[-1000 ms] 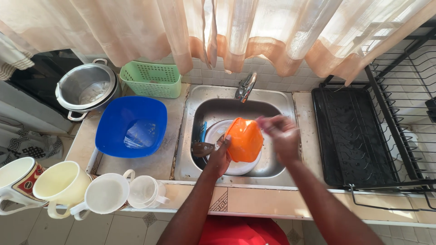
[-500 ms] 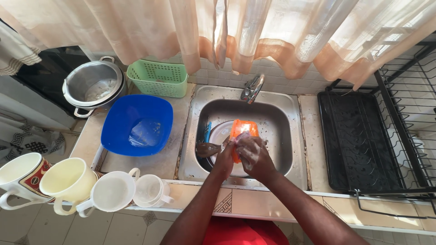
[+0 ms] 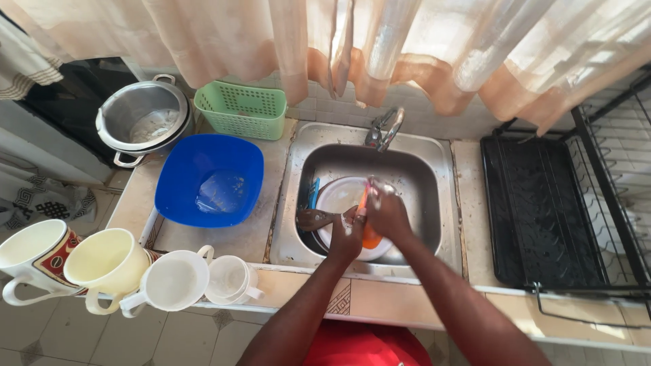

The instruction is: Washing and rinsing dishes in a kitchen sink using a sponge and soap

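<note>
Both my hands are over the steel sink [image 3: 434,169]. My left hand [image 3: 347,236] grips the lower edge of an orange plastic bowl [image 3: 369,236], which is turned nearly edge-on. My right hand [image 3: 386,211] lies against the bowl's other side, wet and soapy; what it holds is hidden. Beneath them a white plate [image 3: 339,196] rests in the basin beside a wooden spoon [image 3: 313,218] and a blue utensil [image 3: 313,192].
A blue basin [image 3: 210,177] with water, a steel pot [image 3: 141,122] and a green basket [image 3: 243,108] stand left of the sink. Several mugs [image 3: 108,261] line the front-left counter edge. A black drying tray [image 3: 542,210] and wire rack [image 3: 620,156] are on the right. Curtains hang above the tap [image 3: 385,129].
The orange bowl has turned from facing up to nearly edge-on and dropped lower in the sink. My right hand moved from its right rim down onto its side.
</note>
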